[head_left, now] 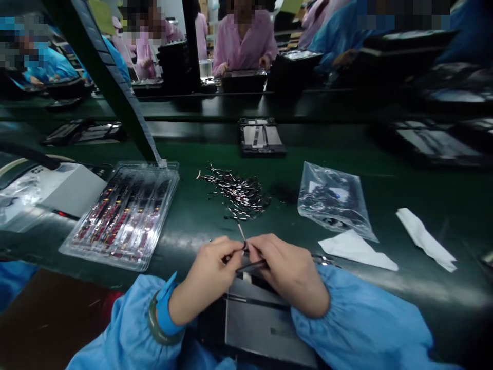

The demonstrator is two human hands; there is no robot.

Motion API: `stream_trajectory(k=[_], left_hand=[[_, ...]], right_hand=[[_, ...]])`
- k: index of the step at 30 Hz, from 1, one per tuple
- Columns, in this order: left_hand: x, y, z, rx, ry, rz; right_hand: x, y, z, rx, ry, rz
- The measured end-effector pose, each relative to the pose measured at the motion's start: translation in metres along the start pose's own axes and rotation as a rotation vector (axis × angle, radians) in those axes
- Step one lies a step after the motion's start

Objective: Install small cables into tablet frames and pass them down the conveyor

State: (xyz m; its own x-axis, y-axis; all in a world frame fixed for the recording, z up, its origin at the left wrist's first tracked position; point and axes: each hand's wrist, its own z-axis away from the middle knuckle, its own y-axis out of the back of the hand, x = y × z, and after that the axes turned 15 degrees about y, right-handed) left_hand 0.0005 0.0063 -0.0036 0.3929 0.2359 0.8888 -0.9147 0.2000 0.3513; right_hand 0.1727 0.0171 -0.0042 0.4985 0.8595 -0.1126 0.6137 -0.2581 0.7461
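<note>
Below the pile of small cables [241, 194], the left hand [215, 259] and right hand [290, 270] pinch one thin cable [241, 234] between their fingertips.

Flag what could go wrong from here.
The thin strip pinched between the left hand and right hand could bend or slip. The dark tool under the right fingers, above the flat grey device, might scratch it. Loose small parts lie heaped together and may tangle.
</note>
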Motion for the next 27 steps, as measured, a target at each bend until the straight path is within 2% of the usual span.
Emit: stream_trajectory(k=[4, 5, 7, 9, 11, 15, 17, 18, 19, 21, 23, 24, 27], left_hand=[[0.003, 0.011, -0.003, -0.291, 0.402, 0.568], [0.005, 0.013, -0.003, -0.325, 0.446, 0.672], [0.009, 0.014, -0.001, -0.371, 0.480, 0.790], [0.012, 0.011, 0.001, -0.404, 0.501, 0.824], [0.014, 0.008, 0.003, -0.412, 0.505, 0.820], [0.011, -0.001, 0.005, -0.407, 0.486, 0.706], [0.008, -0.005, 0.006, -0.421, 0.431, 0.599], [0.007, -0.007, 0.006, -0.380, 0.365, 0.546], [0.005, -0.009, 0.006, -0.286, 0.273, 0.498], [0.002, -0.011, 0.007, 0.011, 0.043, 0.392], [-0.001, -0.012, 0.008, 0.284, -0.169, 0.262], [-0.002, -0.012, 0.009, 0.368, -0.246, 0.192], [-0.004, -0.013, 0.010, 0.452, -0.347, 0.061]], right_hand=[[0.002, 0.011, 0.006, 0.204, -0.281, -0.009], [0.001, 0.013, 0.007, 0.206, -0.294, -0.014], [-0.002, 0.015, 0.008, 0.150, -0.212, -0.057], [-0.005, 0.015, 0.007, 0.081, -0.116, -0.136], [-0.005, 0.013, 0.004, 0.070, -0.154, -0.231], [0.002, 0.012, -0.009, 0.102, -0.607, -0.562], [0.004, 0.011, -0.015, 0.099, -0.783, -0.749], [0.004, 0.010, -0.017, 0.109, -0.820, -0.793], [0.003, 0.009, -0.018, 0.129, -0.826, -0.787], [-0.001, 0.007, -0.018, 0.154, -0.762, -0.656], [-0.007, 0.004, -0.015, 0.139, -0.585, -0.463], [-0.010, 0.003, -0.014, 0.123, -0.473, -0.370], [-0.017, 0.000, -0.010, 0.077, -0.166, -0.160]])
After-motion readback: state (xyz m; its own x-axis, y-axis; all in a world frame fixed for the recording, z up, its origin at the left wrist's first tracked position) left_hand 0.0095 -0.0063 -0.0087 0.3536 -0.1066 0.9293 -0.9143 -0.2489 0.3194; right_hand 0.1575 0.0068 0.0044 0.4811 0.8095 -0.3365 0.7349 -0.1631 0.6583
